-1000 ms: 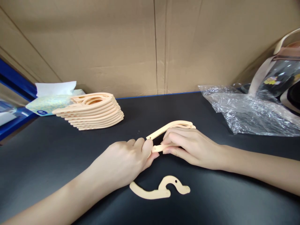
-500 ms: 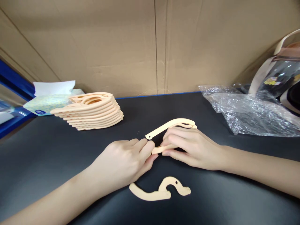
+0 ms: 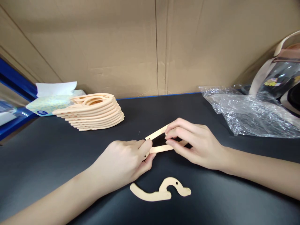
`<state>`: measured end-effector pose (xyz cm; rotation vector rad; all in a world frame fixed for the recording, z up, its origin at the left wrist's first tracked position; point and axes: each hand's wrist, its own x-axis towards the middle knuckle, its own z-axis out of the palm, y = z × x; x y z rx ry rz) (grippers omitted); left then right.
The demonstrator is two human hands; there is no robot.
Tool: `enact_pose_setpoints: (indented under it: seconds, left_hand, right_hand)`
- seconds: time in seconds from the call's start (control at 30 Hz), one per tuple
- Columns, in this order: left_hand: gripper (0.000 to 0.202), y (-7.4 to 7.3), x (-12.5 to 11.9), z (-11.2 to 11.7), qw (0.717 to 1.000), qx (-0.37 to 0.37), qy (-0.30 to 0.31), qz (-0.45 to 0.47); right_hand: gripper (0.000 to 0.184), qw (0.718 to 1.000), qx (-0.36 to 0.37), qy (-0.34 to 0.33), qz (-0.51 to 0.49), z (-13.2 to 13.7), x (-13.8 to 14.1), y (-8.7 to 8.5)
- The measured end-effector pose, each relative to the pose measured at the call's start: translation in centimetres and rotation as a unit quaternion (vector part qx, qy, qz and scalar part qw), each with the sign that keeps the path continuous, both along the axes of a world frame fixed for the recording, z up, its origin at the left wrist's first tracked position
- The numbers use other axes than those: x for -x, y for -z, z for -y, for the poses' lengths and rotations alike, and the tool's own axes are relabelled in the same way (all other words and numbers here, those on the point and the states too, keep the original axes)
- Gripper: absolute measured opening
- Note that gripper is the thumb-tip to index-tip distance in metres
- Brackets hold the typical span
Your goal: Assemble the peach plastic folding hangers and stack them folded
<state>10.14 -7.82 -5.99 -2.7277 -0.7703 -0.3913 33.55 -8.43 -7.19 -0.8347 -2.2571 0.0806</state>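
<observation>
Between my hands is a cream plastic hanger part (image 3: 161, 148), with a second slim arm (image 3: 157, 132) running above it. My left hand (image 3: 128, 159) is closed, thumb and forefinger pinching the near end of the lower strip; a small dark hole shows by the thumb. My right hand (image 3: 194, 140) curls over the other end, fingertips at the upper arm and thumb against the lower strip; the far ends are mostly hidden behind it. Below both hands, a hanger hook piece (image 3: 150, 196), curved like a duck's head with a small hole, lies flat on the black table (image 3: 211, 200).
At the left stands a stack of cream folded hangers (image 3: 100, 114), against a tissue pack (image 3: 47, 104). Crumpled clear plastic wrap (image 3: 253, 115) and a transparent bag with a strap (image 3: 263, 75) lie at the right. A cardboard wall (image 3: 117, 47) closes the back.
My right hand has lifted slightly and its fingers have shifted, now covering the upper arm's far end. More of the lower strip shows. My left hand has barely moved.
</observation>
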Motion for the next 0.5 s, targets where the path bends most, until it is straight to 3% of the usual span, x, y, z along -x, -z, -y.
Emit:
enact_pose_setpoints:
  seconds: [0.2,0.33,0.5]
  left_hand:
    - [0.025,0.16,0.35,-0.03,1.000,0.014,-0.009,0.004]
    - [0.024,0.62,0.52,-0.16,1.000,0.014,-0.004,0.022]
    - [0.023,0.72,0.68,-0.37,0.998,0.056,0.018,0.020]
  right_hand:
    - [0.025,0.993,0.019,0.117,-0.008,-0.29,-0.15,-0.51]
    - [0.024,0.989,0.080,0.124,0.020,-0.58,-0.15,-0.53]
    - [0.020,0.986,0.105,0.123,0.028,-0.70,-0.06,-0.42]
